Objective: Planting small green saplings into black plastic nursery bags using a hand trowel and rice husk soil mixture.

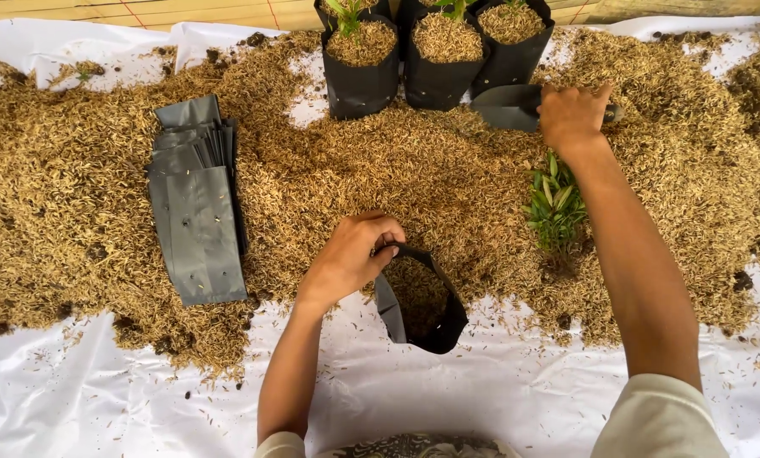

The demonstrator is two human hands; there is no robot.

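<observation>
- Pinching the rim of a black grow bag (422,301), the left hand (350,254) has its fingers curled shut over the near edge and holds the mouth open; the bag stands at the front edge of the husk heap, partly on the white sheet (100,407) that covers the worktop.
- The bag looks part filled with husk. Its thin plastic wall is soft and would likely fold or slump if let go, so the rim, where the hand has it, seems the sound place to grip; taking it by the side would probably squash it.
- The right hand (573,117) is closed around the handle of a dark scoop (507,106), whose blade rests on the rice husk (414,170) just in front of the filled bags.
- Husk of this kind is light and loose, so I judge it spills easily off the scoop and scatters; stray grains already dot the sheet.
- A small green seedling (555,202) lies on the husk beside the right forearm; its stem and leaves look tender, best lifted low near the root end.
- Three filled bags (435,51) with plants stand at the far side, touching one another.
- A stack of flat empty bags (195,208) lies on the husk, well to the left.
</observation>
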